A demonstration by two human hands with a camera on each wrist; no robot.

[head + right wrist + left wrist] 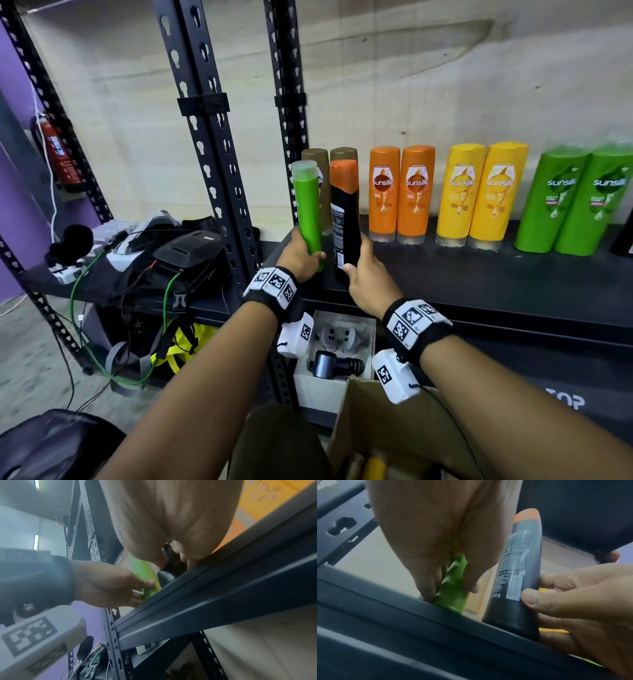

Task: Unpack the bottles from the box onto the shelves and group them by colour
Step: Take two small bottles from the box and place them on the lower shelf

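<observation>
My left hand (301,255) grips a slim green bottle (306,205) near its base, upright at the left end of the black shelf (479,274). Beside it, my right hand (364,270) holds a black bottle with an orange cap (345,219), also upright. Both stand in front of two brown bottles (343,153). In the left wrist view the green bottle (452,592) and black bottle (513,582) meet the shelf's front edge. The right wrist view shows the green bottle (145,574) in my left hand (120,586). The cardboard box (394,428) sits below.
Along the shelf stand two orange bottles (400,193), two yellow bottles (479,193) and two green bottles (579,202). Black uprights (212,137) rise at the left. Bags and cables (164,267) crowd the neighbouring shelf. A white box with gadgets (335,346) sits underneath.
</observation>
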